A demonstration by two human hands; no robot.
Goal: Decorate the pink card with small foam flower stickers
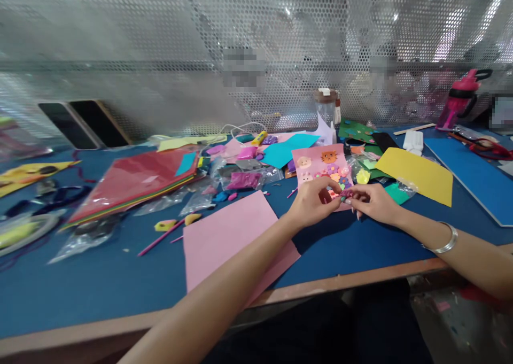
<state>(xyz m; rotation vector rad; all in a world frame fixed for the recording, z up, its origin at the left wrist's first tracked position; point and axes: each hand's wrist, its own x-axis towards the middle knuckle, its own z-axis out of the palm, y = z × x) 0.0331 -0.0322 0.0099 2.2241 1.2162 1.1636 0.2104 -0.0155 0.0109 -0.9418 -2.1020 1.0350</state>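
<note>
My left hand (315, 201) and my right hand (372, 201) meet above the near edge of a pink decorated sheet. Both are closed in a pinch on a small, dark pink lump (345, 193), perhaps clay; its exact kind is too small to tell. Behind the hands lies the pink decorated sheet (316, 155), with animal faces on its upper part and a cluster of small coloured flower shapes lower down, partly hidden by my fingers. A plain pink sheet (228, 235) lies under my left forearm. A silver bangle (448, 238) circles my right wrist.
Red and coloured sheets (136, 179) are stacked at left. Bags of magenta clay (244, 180) and a turquoise sheet (286, 149) crowd the middle. A yellow sheet (417, 174), a blue board (473, 177) and a pink bottle (459, 102) stand right. Two phones (98, 122) lean against the perforated metal wall (160, 32).
</note>
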